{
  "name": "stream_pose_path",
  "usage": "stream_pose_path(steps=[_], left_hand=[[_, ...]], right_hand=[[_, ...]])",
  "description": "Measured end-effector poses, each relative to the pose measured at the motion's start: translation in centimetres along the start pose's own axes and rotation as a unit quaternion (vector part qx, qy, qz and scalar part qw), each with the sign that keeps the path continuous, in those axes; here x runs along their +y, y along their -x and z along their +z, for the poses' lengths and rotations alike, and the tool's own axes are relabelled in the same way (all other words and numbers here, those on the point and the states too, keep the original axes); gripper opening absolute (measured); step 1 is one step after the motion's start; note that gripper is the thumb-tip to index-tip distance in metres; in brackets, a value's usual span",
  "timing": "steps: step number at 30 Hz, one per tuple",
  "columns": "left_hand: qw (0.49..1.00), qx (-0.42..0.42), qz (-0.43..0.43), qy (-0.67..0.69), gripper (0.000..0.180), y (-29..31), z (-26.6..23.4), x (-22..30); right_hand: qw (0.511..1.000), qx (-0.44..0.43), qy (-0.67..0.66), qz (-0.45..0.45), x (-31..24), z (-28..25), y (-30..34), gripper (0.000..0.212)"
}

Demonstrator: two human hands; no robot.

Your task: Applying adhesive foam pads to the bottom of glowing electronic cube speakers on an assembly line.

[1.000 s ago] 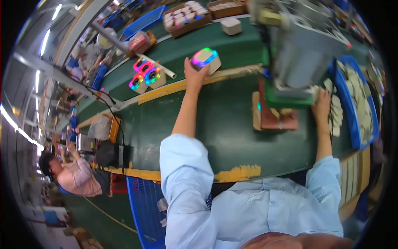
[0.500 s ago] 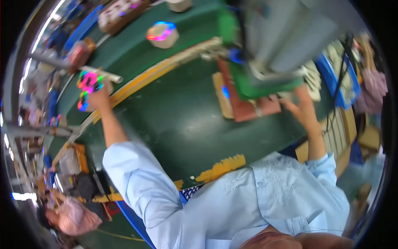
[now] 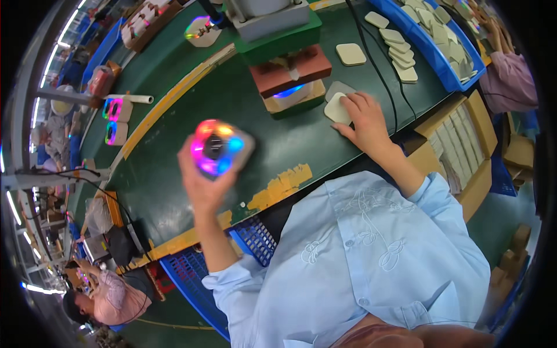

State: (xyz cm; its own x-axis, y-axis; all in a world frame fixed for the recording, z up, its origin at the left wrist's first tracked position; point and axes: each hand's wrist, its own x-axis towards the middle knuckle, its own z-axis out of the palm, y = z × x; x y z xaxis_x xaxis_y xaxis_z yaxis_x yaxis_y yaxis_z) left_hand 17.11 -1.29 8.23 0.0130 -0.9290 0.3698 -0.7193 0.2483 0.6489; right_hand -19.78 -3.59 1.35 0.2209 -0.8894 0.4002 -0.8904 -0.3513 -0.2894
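My left hand (image 3: 204, 182) grips a small pale box-shaped device (image 3: 246, 152) above the table's left part. A ring of coloured lights glows around the dark round centre on its face. My right hand (image 3: 366, 123) has its fingers and thumb on a cream square plate with rounded corners (image 3: 335, 110), to the right of a press. A greyish plate (image 3: 338, 89) lies partly under that one. Under the press's green block (image 3: 278, 43) and red-brown block (image 3: 290, 71), a blue-lit piece (image 3: 290, 95) sits in a tan holder (image 3: 316, 91).
Two lit boxes (image 3: 118, 133) stand by a white tube (image 3: 136, 99) at left; another lit box (image 3: 203, 36) is behind. Cream plates (image 3: 400, 55) and a blue bin (image 3: 476, 64) lie at right, past black cables (image 3: 377, 72). A carton (image 3: 487, 136) stands nearer. Other people work on both sides.
My left hand has come rightward and nearer from the lit boxes, with a lit device in its grip. My right hand has moved from beside the press onto the cream plate. The view has shifted.
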Motion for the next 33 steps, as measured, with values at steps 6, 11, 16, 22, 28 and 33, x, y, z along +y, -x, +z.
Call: stream_pose_path(steps=[6, 11, 16, 22, 28, 33], left_hand=[[0.966, -0.200, 0.041, 0.161, 0.107, 3.6, 6.0, 3.8], [0.943, -0.212, -0.038, 0.252, 0.111, 5.3, 9.1, 2.4], [0.942, -0.204, -0.036, 0.264, 0.102, 5.3, 9.4, 2.6], [0.957, -0.187, 0.007, 0.222, 0.099, 5.2, 9.1, 2.6], [0.964, -0.162, 0.024, 0.209, 0.098, 4.9, 9.1, 2.8], [0.963, -0.168, 0.027, 0.207, 0.094, 5.4, 8.9, 3.3]], right_hand=[[0.994, 0.069, -0.070, -0.055, 0.9, -0.2, -0.5, 0.060], [0.946, 0.000, -0.299, -0.123, -3.7, -3.6, -0.6, 0.060], [0.928, -0.116, -0.210, -0.286, -7.5, -3.5, -1.8, 0.058], [0.943, -0.155, -0.071, -0.285, -8.7, -4.5, -0.6, 0.077], [0.949, -0.153, -0.032, -0.272, -9.3, -3.8, 0.1, 0.093], [0.952, -0.116, 0.001, -0.283, -9.2, -2.8, 1.2, 0.094]])
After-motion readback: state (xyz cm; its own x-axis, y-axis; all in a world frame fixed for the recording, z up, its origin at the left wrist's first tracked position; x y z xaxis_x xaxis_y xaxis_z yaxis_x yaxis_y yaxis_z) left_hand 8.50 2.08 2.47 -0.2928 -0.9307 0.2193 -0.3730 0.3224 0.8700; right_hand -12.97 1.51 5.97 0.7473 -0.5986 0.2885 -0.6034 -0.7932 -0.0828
